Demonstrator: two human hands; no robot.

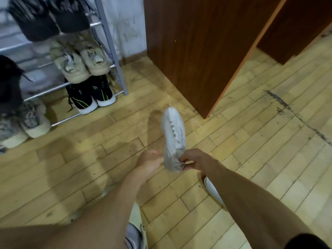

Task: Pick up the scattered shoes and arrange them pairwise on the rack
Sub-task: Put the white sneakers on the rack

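A white sneaker (173,135) hangs above the wooden floor, toe pointing away, with my right hand (195,159) pinching its heel. My left hand (150,162) is just left of the heel, fingers apart, touching or nearly touching the shoe. A second white shoe (212,190) lies on the floor, partly hidden under my right forearm. The metal shoe rack (115,51) stands at the upper left. It holds a dark pair (48,20) on top, a beige pair (80,58) below, and a black pair with green stripes (91,94) at the bottom.
A brown wooden cabinet (197,51) stands right of the rack, its corner close to the held shoe. More grey-beige shoes (30,121) sit at the rack's lower left. A sandal on a foot (134,232) shows at the bottom. Open floor lies to the right.
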